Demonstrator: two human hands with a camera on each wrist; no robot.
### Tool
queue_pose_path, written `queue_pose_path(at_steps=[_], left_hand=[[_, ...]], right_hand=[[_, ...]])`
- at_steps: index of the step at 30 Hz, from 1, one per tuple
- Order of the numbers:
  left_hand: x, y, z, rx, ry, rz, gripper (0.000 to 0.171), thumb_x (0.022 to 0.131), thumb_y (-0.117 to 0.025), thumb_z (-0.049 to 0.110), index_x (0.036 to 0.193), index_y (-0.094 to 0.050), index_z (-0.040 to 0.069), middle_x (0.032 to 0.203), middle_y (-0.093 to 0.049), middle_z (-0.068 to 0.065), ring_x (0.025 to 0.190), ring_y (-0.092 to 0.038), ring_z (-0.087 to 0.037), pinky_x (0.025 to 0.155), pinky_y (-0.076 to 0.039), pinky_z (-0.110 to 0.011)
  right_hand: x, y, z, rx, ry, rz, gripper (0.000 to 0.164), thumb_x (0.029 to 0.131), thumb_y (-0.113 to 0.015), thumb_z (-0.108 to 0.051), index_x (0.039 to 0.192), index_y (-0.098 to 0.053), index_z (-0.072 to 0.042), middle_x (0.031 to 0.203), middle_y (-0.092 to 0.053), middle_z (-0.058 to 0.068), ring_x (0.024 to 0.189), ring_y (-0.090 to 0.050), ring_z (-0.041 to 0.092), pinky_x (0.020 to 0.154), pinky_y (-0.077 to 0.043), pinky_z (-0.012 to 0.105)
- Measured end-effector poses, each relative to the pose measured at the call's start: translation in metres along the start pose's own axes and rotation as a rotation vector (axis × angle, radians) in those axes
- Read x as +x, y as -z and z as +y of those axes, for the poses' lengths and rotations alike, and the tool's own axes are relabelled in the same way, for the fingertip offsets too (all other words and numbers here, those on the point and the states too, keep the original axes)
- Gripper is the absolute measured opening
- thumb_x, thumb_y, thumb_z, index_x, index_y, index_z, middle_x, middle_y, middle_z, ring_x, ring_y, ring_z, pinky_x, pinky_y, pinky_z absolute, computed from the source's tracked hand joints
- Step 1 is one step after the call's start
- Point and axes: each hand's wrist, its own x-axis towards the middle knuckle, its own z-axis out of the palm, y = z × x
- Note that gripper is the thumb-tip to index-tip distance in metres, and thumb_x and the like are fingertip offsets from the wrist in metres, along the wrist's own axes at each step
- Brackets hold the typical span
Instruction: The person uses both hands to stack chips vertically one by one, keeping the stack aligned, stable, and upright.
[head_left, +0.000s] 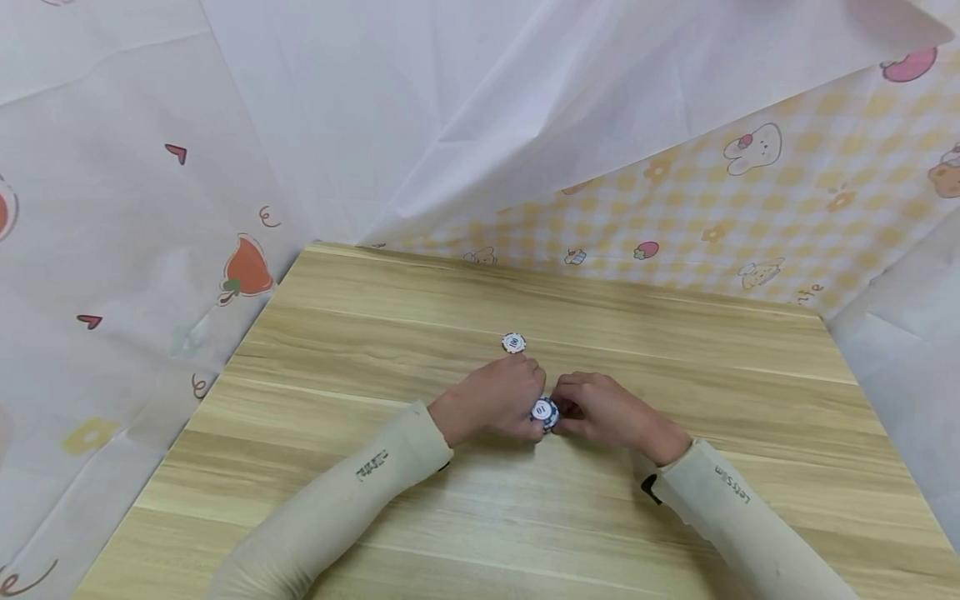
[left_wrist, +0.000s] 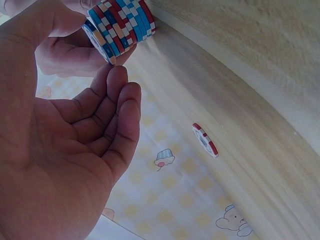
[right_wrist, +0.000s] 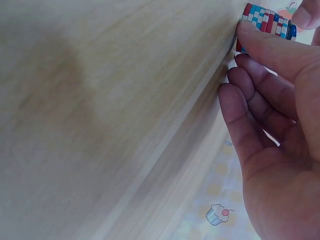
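Note:
A stack of red, blue and white poker chips (left_wrist: 125, 25) stands on the table between the two hands. Its top chip, blue and white and marked 10 (head_left: 542, 411), lies slightly askew from those below. My left hand (head_left: 501, 400) holds this top chip at its edge between thumb and fingers. Lower on the stack, close to the table, my right hand (head_left: 606, 410) grips the side with its thumb (right_wrist: 265, 42) across the chips; its index finger is partly hidden. One red and white chip marked 100 (head_left: 513, 342) lies flat by itself beyond the left hand.
The wood-grain table (head_left: 360, 350) reaches back to a wall covered with yellow checked cloth (head_left: 675, 208). White sheeting (head_left: 450, 100) hangs above it, and printed sheeting (head_left: 135, 208) covers the left side.

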Motion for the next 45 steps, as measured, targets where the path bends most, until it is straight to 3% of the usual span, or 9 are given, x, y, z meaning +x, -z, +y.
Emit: queue_pose_path(at_steps=[12,27,38,45], left_hand=[[0.001,0.002,0.003,0.012,0.008,-0.012,0.037,0.094,-0.071,0.048,0.094,-0.068,0.01,0.091,-0.067,0.0,0.085,-0.059,-0.017,0.091,-0.051,-0.033],[0.0,0.001,0.002,-0.016,0.007,-0.014,0.037,0.096,-0.071,0.047,0.094,-0.067,0.01,0.09,-0.065,0.001,0.083,-0.056,-0.016,0.091,-0.049,-0.032],[-0.005,-0.004,0.001,-0.034,0.031,-0.024,0.048,0.099,-0.07,0.056,0.101,-0.071,0.008,0.095,-0.068,-0.001,0.088,-0.057,-0.017,0.092,-0.049,-0.032],[-0.011,-0.009,0.001,-0.035,0.015,0.008,0.04,0.1,-0.076,0.048,0.095,-0.068,0.008,0.09,-0.066,-0.001,0.084,-0.058,-0.017,0.092,-0.05,-0.033]], right_hand=[[-0.001,-0.001,0.001,-0.013,0.035,0.027,0.016,0.093,-0.089,-0.009,0.105,-0.079,-0.008,0.094,-0.067,-0.009,0.084,-0.062,0.008,0.074,-0.056,0.03],[0.0,-0.001,0.0,-0.009,0.018,0.018,0.017,0.093,-0.089,-0.009,0.106,-0.079,-0.007,0.096,-0.068,-0.009,0.085,-0.062,0.008,0.075,-0.057,0.03],[0.0,0.0,0.0,-0.007,0.02,0.012,0.018,0.093,-0.089,-0.008,0.108,-0.079,-0.007,0.099,-0.069,-0.008,0.087,-0.065,0.009,0.077,-0.058,0.03],[-0.001,0.001,-0.001,0.009,0.022,0.017,0.017,0.093,-0.089,-0.008,0.107,-0.08,-0.007,0.098,-0.069,-0.008,0.087,-0.065,0.008,0.077,-0.058,0.03]])
